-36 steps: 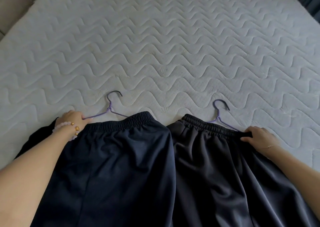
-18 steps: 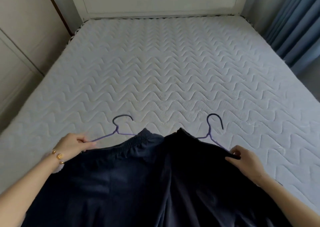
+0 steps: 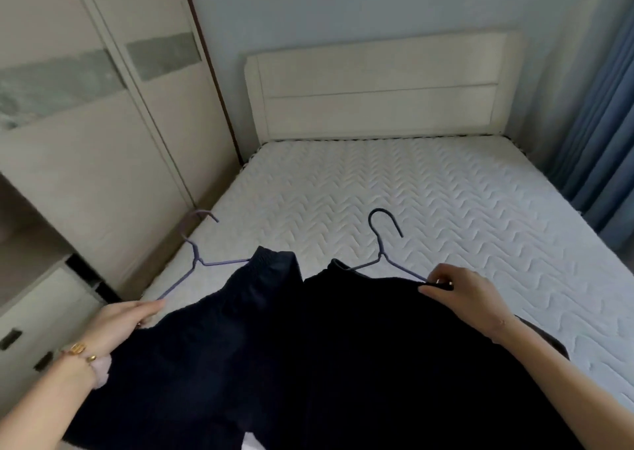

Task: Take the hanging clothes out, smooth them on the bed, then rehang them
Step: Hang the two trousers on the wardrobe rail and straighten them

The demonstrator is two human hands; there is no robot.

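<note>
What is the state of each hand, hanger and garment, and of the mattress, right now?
left hand: grips the left hanger's end.
right hand: pinches the right hanger's end with the waistband.
left hanger: held, carries the navy garment, left arm bare.
right hanger: held, carries the black garment.
navy garment: on its hanger, bunched.
black garment: on its hanger, draped.
mattress: bare, uncovered.

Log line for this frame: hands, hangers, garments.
left hand grips left hanger | right hand pinches right hanger | left garment, right garment on hangers | over mattress
</note>
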